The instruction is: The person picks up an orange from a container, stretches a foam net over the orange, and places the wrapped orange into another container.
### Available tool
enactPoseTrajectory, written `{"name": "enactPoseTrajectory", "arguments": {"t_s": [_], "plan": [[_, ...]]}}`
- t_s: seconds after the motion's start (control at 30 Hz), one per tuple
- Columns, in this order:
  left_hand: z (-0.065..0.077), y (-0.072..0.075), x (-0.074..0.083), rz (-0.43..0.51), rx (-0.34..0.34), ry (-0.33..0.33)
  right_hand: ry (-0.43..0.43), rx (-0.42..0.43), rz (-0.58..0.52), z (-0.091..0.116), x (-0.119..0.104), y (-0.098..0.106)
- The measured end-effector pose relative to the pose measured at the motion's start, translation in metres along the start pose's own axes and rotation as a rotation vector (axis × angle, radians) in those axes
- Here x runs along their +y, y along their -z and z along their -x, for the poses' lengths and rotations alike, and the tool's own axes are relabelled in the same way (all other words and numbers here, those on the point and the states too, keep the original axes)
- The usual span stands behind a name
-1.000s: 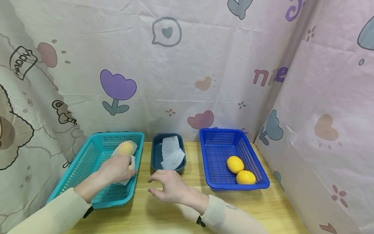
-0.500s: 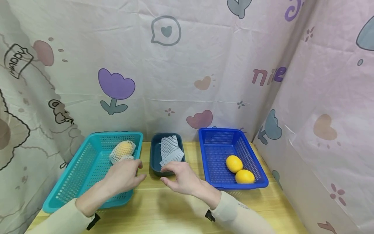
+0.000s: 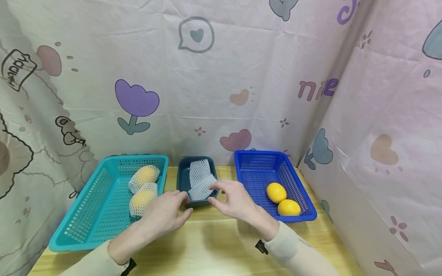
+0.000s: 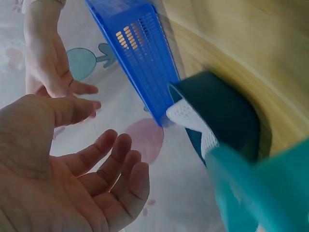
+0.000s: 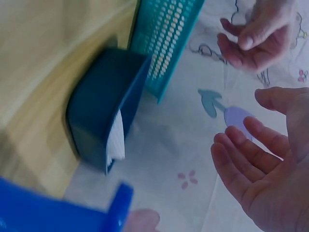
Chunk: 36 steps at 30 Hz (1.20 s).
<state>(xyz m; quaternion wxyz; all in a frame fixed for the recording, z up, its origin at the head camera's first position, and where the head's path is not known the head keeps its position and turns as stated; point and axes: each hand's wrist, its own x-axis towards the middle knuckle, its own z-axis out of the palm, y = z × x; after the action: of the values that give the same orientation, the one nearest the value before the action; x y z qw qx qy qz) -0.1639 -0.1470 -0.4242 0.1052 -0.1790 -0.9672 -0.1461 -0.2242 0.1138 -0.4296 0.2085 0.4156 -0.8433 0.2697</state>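
My left hand [image 3: 167, 211] hovers near the front left corner of the small dark teal bin [image 3: 197, 204], fingers relaxed and holding nothing. On the bin's other side my right hand [image 3: 235, 200] reaches over the rim, fingertips close to a white foam net sleeve [image 3: 203, 188]. A second foam net sleeve [image 3: 199, 171] lies behind it in the bin. Both wrist views show loosely bent fingers with nothing between them. To the left, two yellow fruits in white foam nets, a rear one [image 3: 145, 176] and a front one [image 3: 143, 199], sit in the turquoise basket [image 3: 55, 239].
A blue basket [image 3: 243, 191] on the right holds two bare yellow fruits, one [image 3: 276, 193] behind the other [image 3: 289, 207]. The baskets and bin stand on a wooden table [image 3: 214, 249]. A printed curtain [image 3: 207, 76] encloses the back and sides.
My left hand has let go of the front netted fruit and moved right, out of the turquoise basket to the bin. The right hand has moved right, toward the bin's right side.
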Motion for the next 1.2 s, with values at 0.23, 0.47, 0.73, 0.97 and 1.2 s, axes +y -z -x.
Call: {"name": "enactPoseTrajectory", "arguments": {"t_s": [0.23, 0.47, 0.73, 0.97, 1.2], "plan": [[-0.007, -0.013, 0.019, 0.062, 0.014, -0.023, -0.071, 0.032, 0.037, 0.002, 0.015, 0.015], [-0.007, -0.025, 0.033, 0.098, 0.111, -0.134, -0.143, 0.043, 0.066, 0.007, 0.027, 0.024], [-0.012, -0.039, 0.049, 0.121, 0.123, -0.215, -0.236, 0.013, 0.118, 0.011, 0.042, 0.047], [-0.018, -0.051, 0.068, 0.152, 0.152, -0.294, -0.281, -0.08, 0.15, 0.01, 0.062, 0.071], [-0.026, -0.062, 0.081, 0.196, 0.132, -0.334, -0.39, -0.229, 0.145, 0.007, 0.083, 0.09]]}}
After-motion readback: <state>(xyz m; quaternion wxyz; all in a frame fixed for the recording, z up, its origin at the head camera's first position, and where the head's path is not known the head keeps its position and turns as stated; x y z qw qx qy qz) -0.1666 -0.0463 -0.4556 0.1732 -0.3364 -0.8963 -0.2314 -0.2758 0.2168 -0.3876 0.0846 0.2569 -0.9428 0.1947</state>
